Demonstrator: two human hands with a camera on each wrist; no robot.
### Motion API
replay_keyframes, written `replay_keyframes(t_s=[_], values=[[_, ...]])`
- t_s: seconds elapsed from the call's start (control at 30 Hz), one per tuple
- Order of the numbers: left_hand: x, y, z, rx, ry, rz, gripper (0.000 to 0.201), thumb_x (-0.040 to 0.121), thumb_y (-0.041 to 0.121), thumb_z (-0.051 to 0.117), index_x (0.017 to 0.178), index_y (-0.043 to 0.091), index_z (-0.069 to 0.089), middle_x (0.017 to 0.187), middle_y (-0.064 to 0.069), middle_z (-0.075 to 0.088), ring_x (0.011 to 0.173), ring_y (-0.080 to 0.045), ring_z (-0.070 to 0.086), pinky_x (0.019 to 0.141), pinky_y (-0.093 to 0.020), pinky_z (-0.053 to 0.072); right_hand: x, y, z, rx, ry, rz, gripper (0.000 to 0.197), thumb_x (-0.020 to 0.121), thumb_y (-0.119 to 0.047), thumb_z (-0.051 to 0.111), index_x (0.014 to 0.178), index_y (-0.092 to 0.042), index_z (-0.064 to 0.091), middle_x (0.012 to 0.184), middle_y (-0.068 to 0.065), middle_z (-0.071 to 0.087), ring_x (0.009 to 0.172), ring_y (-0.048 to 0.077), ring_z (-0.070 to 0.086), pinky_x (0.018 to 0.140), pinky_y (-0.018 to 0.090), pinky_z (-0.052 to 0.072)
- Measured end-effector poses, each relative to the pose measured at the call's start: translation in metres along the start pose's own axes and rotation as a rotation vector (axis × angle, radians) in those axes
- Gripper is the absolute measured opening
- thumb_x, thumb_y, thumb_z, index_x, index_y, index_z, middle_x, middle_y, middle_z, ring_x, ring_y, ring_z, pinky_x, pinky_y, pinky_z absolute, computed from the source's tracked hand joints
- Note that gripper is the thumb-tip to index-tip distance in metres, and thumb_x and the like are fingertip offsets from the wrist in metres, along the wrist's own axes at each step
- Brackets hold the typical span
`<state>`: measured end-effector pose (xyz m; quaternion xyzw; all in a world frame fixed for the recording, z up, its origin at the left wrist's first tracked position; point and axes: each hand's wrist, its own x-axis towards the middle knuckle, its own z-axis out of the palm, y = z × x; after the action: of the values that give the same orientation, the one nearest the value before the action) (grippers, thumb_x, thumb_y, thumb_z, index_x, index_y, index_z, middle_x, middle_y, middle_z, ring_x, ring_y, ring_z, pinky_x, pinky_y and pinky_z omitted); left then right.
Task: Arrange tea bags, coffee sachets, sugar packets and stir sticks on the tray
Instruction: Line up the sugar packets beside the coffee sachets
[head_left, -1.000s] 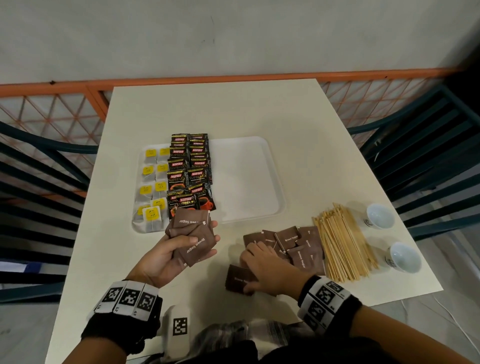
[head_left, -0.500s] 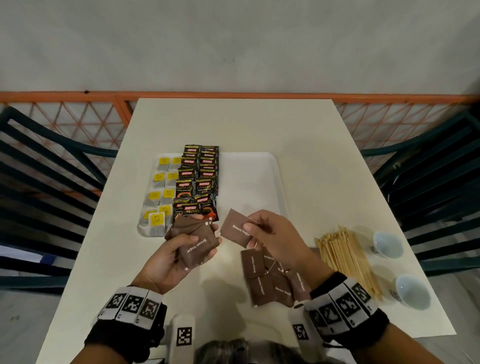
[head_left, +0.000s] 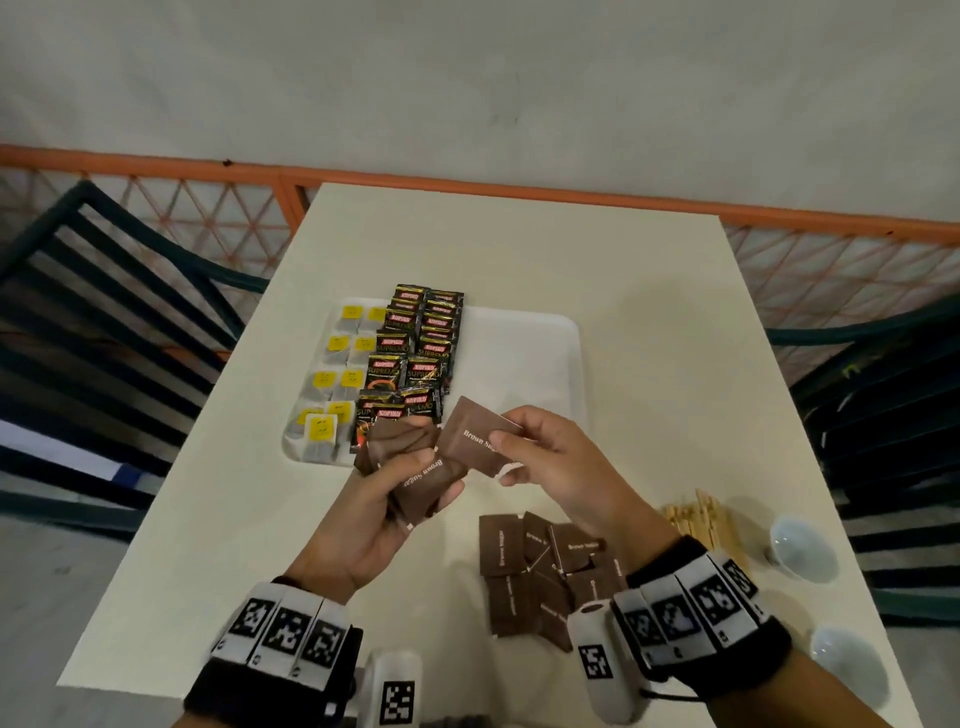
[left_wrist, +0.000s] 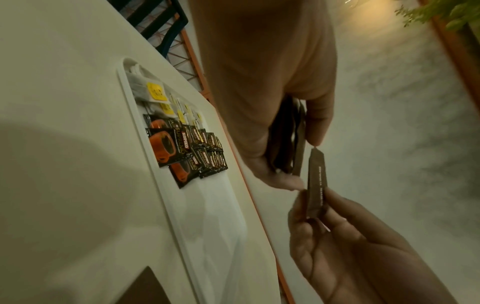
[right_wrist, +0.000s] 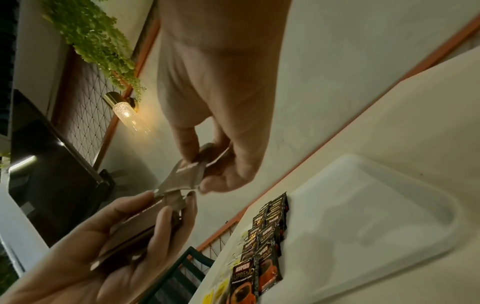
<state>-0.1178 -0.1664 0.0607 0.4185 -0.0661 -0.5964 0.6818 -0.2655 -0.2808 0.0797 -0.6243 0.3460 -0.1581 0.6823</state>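
Observation:
My left hand grips a fanned stack of brown sugar packets just above the near edge of the white tray. My right hand pinches a single brown sugar packet, whose corner touches the stack; the left wrist view shows this packet edge-on. On the tray's left side lie tea bags with yellow tags and two rows of black coffee sachets. Several loose sugar packets lie on the table under my right wrist. Wooden stir sticks are piled to their right.
Two small white cups stand near the table's right edge. The tray's right half is bare. Dark chairs flank the table on both sides, and an orange railing runs behind it.
My right hand lifted one sugar packet off the table pile and carried it up and left to the stack in my left hand. The left hand stayed roughly where it was.

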Motion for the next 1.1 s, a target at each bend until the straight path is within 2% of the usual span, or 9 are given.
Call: replay_keyframes(t_s=[0.07,0.13,0.23,0.47,0.6,0.8,0.9,0.97,1.1], values=[[0.004,0.003,-0.002,0.036,-0.01,0.013,0.09,0.04,0.023,0.092,0.12,0.008,0.054,0.109,-0.012,0.069,0.092,-0.025,0.069,0.064,-0.034,0.057,0.009,-0.003,0.002,0.029,-0.057,0.044,0.005,0.092,-0.012,0.054,0.089,-0.014,0.056,0.081,0.004,0.068,0.068,0.022,0.068,0.056,0.024,0.052],[0.012,0.006,-0.005,0.06,-0.032,0.034,0.077,0.036,0.025,0.094,0.105,0.015,0.063,0.105,-0.012,0.07,0.09,-0.025,0.069,0.064,-0.034,0.057,0.02,-0.005,0.004,-0.022,-0.089,0.045,0.003,0.09,-0.012,0.057,0.093,-0.01,0.057,0.076,0.003,0.069,0.062,0.025,0.067,0.051,0.024,0.052],[0.027,0.012,-0.008,0.055,-0.019,0.075,0.066,0.029,0.022,0.094,0.089,0.02,0.067,0.096,-0.011,0.072,0.084,-0.025,0.07,0.061,-0.033,0.058,0.038,-0.008,0.005,-0.017,-0.096,0.073,0.014,0.085,-0.01,0.064,0.098,-0.009,0.058,0.079,0.007,0.069,0.063,0.024,0.067,0.054,0.025,0.052],[0.065,0.026,-0.012,0.013,0.044,0.106,0.064,0.034,0.022,0.094,0.091,0.019,0.066,0.097,-0.012,0.071,0.088,-0.027,0.07,0.062,-0.033,0.058,0.081,-0.011,-0.004,0.209,-0.087,0.212,0.009,0.084,0.0,0.061,0.087,-0.008,0.064,0.079,0.002,0.067,0.068,0.009,0.064,0.061,0.019,0.053],[0.081,0.037,-0.021,-0.011,0.111,0.083,0.039,0.061,0.005,0.07,0.098,0.014,0.06,0.093,-0.013,0.072,0.083,-0.028,0.071,0.061,-0.033,0.058,0.119,-0.011,-0.023,0.215,0.084,0.21,0.016,0.086,-0.002,0.059,0.079,-0.014,0.064,0.076,-0.003,0.066,0.067,0.006,0.062,0.06,0.016,0.051],[0.088,0.054,-0.052,-0.03,0.186,0.086,0.057,0.042,0.015,0.085,0.095,0.013,0.064,0.1,-0.018,0.07,0.09,-0.037,0.069,0.066,-0.035,0.058,0.196,0.0,-0.06,-0.054,0.435,0.193,0.011,0.086,-0.006,0.062,0.095,-0.01,0.058,0.088,0.007,0.061,0.069,0.013,0.057,0.057,0.02,0.041],[0.088,0.056,-0.062,-0.046,0.18,0.069,0.062,0.042,0.013,0.084,0.1,0.014,0.063,0.105,-0.018,0.069,0.094,-0.038,0.068,0.067,-0.034,0.058,0.224,0.007,-0.064,-0.108,0.485,0.232,0.014,0.085,-0.007,0.064,0.095,-0.01,0.055,0.088,0.01,0.06,0.069,0.019,0.056,0.054,0.019,0.041],[0.087,0.058,-0.064,-0.064,0.178,0.069,0.056,0.051,0.012,0.073,0.105,0.014,0.06,0.102,-0.017,0.07,0.091,-0.035,0.069,0.064,-0.032,0.058,0.239,0.014,-0.065,-0.148,0.48,0.267,0.014,0.083,-0.007,0.066,0.092,-0.011,0.057,0.087,0.012,0.06,0.065,0.017,0.054,0.052,0.017,0.04],[0.086,0.06,-0.063,-0.064,0.16,0.046,0.039,0.068,0.007,0.055,0.106,0.016,0.059,0.098,-0.014,0.072,0.085,-0.032,0.071,0.06,-0.03,0.058,0.257,0.027,-0.068,-0.214,0.486,0.285,0.021,0.08,-0.004,0.068,0.071,-0.017,0.055,0.086,0.012,0.059,0.06,0.012,0.051,0.054,0.018,0.039]])
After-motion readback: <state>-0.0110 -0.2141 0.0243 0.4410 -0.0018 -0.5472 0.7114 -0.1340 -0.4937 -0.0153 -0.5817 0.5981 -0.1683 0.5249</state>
